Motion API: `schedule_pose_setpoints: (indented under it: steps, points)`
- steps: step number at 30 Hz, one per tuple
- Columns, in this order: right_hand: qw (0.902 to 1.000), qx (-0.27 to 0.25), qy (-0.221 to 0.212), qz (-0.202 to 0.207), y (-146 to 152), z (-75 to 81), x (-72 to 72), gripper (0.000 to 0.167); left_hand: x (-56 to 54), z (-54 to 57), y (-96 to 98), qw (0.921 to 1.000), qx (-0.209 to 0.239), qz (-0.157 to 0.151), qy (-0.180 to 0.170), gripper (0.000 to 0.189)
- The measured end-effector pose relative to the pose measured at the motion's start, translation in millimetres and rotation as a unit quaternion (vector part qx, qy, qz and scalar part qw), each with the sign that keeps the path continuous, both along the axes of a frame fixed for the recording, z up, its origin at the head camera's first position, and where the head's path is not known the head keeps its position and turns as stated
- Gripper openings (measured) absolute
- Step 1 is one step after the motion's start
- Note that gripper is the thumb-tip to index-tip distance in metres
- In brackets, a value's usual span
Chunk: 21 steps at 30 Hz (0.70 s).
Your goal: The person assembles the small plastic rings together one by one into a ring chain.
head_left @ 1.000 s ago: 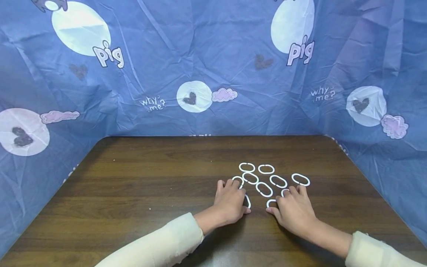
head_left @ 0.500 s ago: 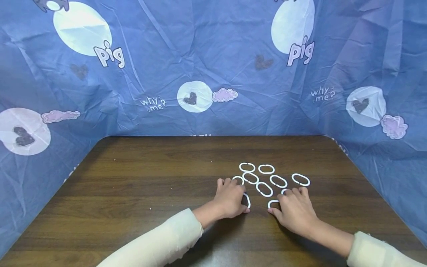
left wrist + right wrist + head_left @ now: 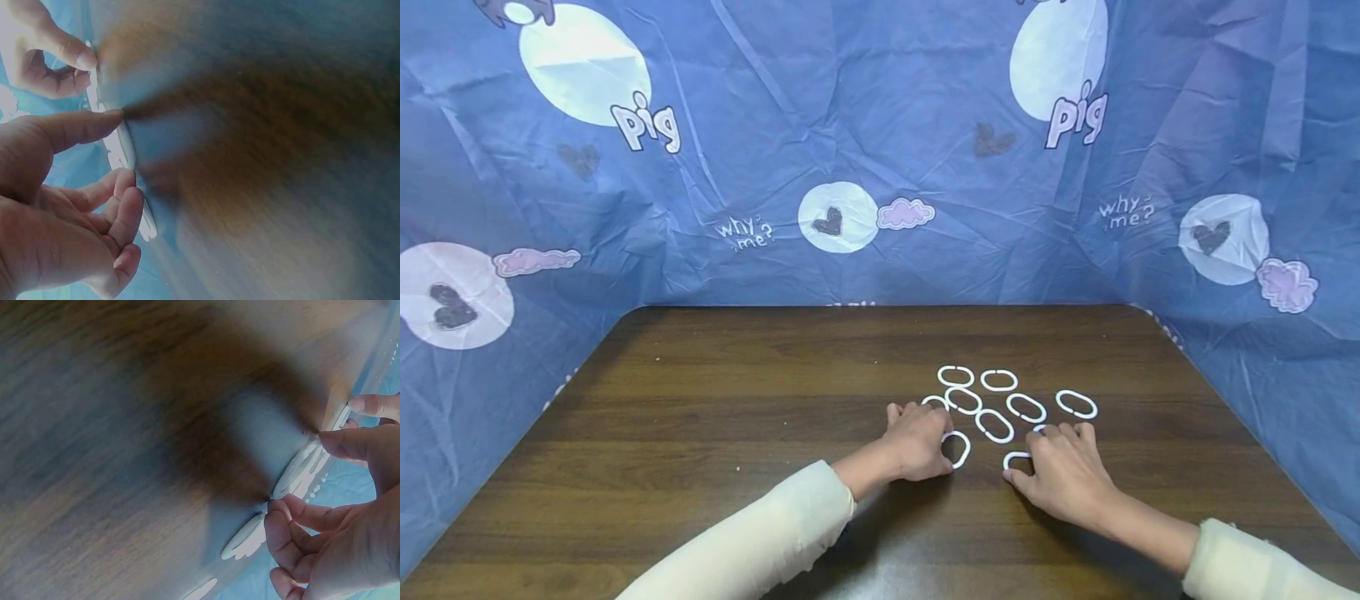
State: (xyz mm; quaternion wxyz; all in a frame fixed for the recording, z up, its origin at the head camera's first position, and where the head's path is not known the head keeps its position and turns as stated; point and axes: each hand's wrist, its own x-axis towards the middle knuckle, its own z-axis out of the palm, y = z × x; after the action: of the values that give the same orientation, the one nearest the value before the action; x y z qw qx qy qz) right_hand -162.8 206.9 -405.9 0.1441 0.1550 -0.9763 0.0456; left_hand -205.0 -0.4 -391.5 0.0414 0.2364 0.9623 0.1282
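Note:
My left hand (image 3: 917,443) is low over the table, thumb and index finger pinching a white oval ring (image 3: 967,450) from its two ends. The left wrist view shows the ring (image 3: 126,142) lying flat between the thumb tip and index fingertip. My right hand (image 3: 1067,473) holds another white oval ring (image 3: 1017,455) the same way, its far part covered by the fingers; the right wrist view shows that ring (image 3: 295,472) between thumb and index fingertip. Just beyond each hand lies a further ring, partly hidden by the fingers: one (image 3: 935,398) at the left, one (image 3: 1039,428) at the right.
Several more white oval rings, each with a small gap, lie flat beyond the hands, including one ring (image 3: 995,410) between them and another ring (image 3: 1077,392) at the far right. The brown wooden table (image 3: 737,400) ends at a blue printed cloth (image 3: 880,275) at the back.
My left hand has shifted slightly away from me and to the left, and more of its ring shows, the ring's edge lying a little further right. The right hand and its ring have edged slightly right.

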Motion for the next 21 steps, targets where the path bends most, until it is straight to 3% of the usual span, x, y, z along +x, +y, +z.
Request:
schedule_pose_setpoints:
  steps: [5,21]
  points:
    - [0.9998,-0.016,-0.012,-0.006,-1.0,0.8,-0.5,0.038,-0.7,1.3,0.8,1.0000,-0.005,-0.006,0.004,0.032]
    - [0.9991,-0.034,-0.023,-0.001,0.7,0.2,-2.1,0.039,2.4,0.3,3.2,0.9981,-0.016,-0.038,0.046,0.054]
